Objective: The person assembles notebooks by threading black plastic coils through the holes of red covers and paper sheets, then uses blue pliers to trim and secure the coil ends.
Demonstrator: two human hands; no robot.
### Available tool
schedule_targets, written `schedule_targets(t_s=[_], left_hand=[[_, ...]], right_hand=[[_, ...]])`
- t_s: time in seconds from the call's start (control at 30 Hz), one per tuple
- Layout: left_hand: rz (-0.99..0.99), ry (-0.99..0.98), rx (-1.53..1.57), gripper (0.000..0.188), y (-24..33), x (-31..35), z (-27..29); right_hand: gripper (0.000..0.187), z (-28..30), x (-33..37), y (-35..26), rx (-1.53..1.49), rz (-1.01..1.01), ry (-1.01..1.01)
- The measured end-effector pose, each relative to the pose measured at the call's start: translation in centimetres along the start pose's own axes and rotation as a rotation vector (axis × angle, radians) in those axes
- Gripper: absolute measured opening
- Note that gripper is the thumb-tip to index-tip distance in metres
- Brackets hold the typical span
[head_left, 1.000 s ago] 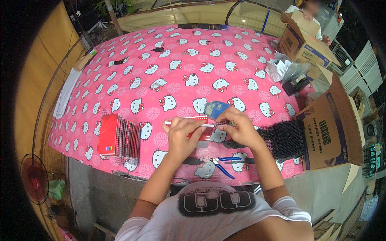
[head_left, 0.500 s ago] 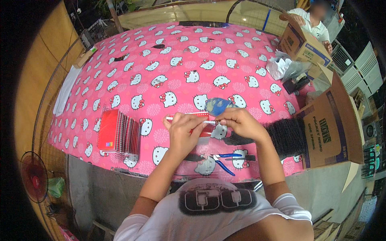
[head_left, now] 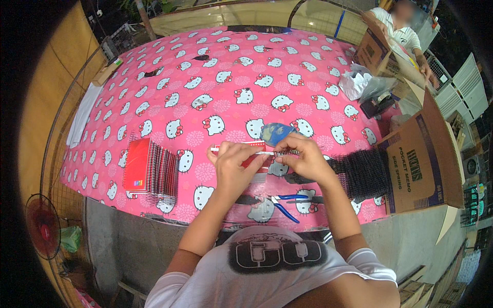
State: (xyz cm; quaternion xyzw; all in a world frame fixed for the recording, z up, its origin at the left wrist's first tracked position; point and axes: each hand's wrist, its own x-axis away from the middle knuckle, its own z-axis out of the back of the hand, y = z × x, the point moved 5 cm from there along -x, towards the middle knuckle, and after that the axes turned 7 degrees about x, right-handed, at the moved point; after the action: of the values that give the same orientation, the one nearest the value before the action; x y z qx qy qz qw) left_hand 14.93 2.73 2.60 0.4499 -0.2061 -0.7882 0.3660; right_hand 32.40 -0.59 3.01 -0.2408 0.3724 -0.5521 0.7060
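My left hand [head_left: 237,160] is closed on a small red notebook [head_left: 260,146], whose row of punched holes runs along one edge. Between the fingertips of my right hand [head_left: 306,158] is a dark spiral wire [head_left: 288,152], its end at the holed edge of the notebook. How far the wire is threaded is too small to tell. Just beyond my hands lies a blue patterned pouch or cloth [head_left: 277,134]. Nearer my body rest blue-handled pliers [head_left: 283,204]. To the left stands a row of red spiral notebooks [head_left: 138,167].
Right of my forearm, black spiral wires [head_left: 362,174] are heaped beside an open cardboard box [head_left: 418,167]. Crumpled plastic bags [head_left: 357,84] and another box [head_left: 374,51] sit farther back, near another person [head_left: 398,31]. A pink patterned cover [head_left: 221,110] spreads over the table.
My right hand has shifted slightly to the right, and more of the wire shows between its fingers. My left hand stays on the notebook. The other person's arm has lowered towards the box.
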Motion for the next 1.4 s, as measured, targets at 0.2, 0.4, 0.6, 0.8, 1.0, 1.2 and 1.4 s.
schedule_targets(t_s=[0.2,0.4,0.6,0.8,1.0,1.2,1.4], left_hand=[[0.003,-0.013,0.028,0.017,-0.4,0.1,0.1],[-0.032,0.034,-0.022,0.017,0.8,0.2,0.0],[-0.049,0.022,-0.072,0.020,0.1,0.5,0.3],[-0.044,-0.032,-0.044,0.020,0.2,0.4,0.8],[-0.057,-0.002,-0.049,0.019,0.4,0.6,0.8],[-0.052,0.049,-0.012,0.019,0.4,0.8,0.7],[-0.118,0.037,-0.055,0.021,0.5,1.1,0.5]], right_hand=[[0.017,-0.5,-0.3,-1.1,-0.017,-0.039,-0.027],[0.022,-0.6,0.2,-0.7,0.088,0.036,0.108],[0.024,-1.0,0.2,-1.8,0.105,0.038,0.098],[0.026,-0.8,0.3,-2.3,0.255,0.084,0.146],[0.021,-1.0,0.3,-2.3,0.268,0.119,0.190],[0.017,-1.1,0.2,-2.2,0.201,-0.048,0.208],[0.019,-1.0,0.0,-2.2,0.236,-0.041,0.169]])
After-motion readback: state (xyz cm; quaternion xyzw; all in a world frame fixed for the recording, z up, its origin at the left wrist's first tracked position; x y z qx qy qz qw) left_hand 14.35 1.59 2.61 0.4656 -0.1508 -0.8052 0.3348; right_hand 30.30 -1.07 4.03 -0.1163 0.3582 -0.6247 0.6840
